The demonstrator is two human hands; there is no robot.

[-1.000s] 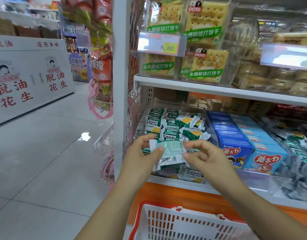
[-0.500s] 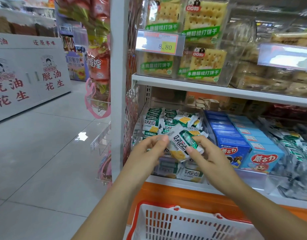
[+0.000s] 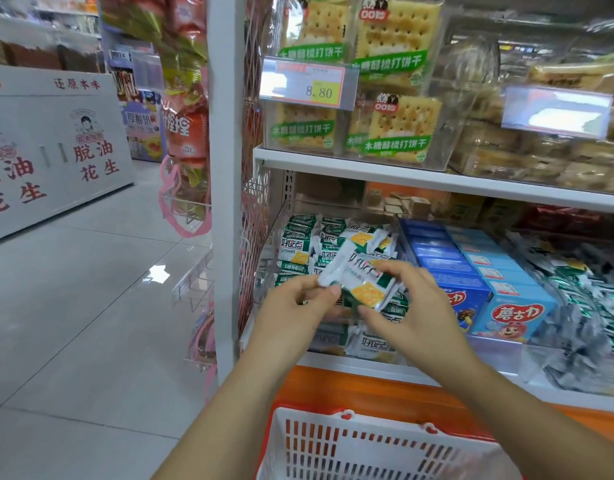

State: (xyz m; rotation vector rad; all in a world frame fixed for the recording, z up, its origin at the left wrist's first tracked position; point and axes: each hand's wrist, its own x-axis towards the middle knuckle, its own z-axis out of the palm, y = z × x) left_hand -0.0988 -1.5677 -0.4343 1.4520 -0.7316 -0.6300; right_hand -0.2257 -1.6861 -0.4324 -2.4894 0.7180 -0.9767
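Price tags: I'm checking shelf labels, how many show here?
2: the 8.80 tag before the cracker packs, upper left; a glare-washed tag to its right. Others may be hidden.

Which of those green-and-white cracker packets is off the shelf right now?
The tilted packet pinched between the left hand and right hand, raised above the pile; the others lie in it.

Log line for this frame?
left hand: pinches cracker packet | right hand: pinches same packet | packet: held over stocked packets | basket: below hands
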